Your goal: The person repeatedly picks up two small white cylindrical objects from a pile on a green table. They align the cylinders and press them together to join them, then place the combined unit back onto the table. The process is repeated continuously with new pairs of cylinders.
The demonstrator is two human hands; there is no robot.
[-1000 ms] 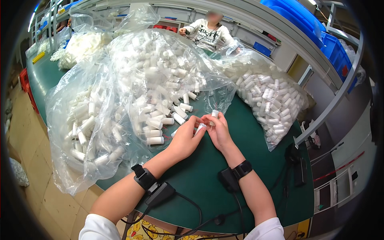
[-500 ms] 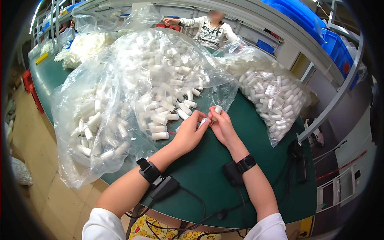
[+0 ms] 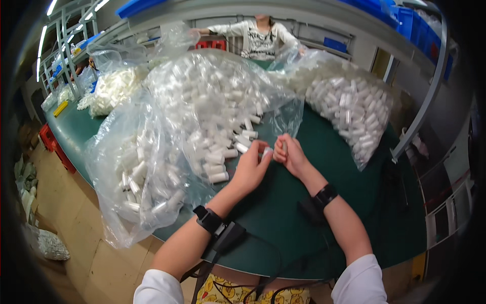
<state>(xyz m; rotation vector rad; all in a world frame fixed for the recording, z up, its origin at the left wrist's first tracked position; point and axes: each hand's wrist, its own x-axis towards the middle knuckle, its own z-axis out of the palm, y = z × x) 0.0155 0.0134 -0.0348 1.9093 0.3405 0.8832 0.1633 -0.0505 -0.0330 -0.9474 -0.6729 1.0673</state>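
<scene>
My left hand point(image 3: 251, 168) pinches a short white cylinder point(image 3: 266, 151) between thumb and fingers, just above the green table. Close beside it, my right hand point(image 3: 295, 158) is closed, with the pale end of a second white cylinder point(image 3: 284, 146) partly showing among its fingers. Left of my hands, loose white cylinders point(image 3: 218, 177) spill from the mouth of a big clear plastic bag point(image 3: 202, 83). My fingers hide most of what each hand holds.
Another clear bag of white cylinders point(image 3: 352, 114) stands to the right. A bag of cream-coloured parts point(image 3: 117, 91) lies at the far left. Across the green table point(image 3: 238, 238) is another person point(image 3: 260, 40). Black cables hang from my wrist straps.
The view has shifted, so the scene sits differently in the picture. My right hand has turned and its fingers have curled further over its cylinder. The left still pinches its own.
</scene>
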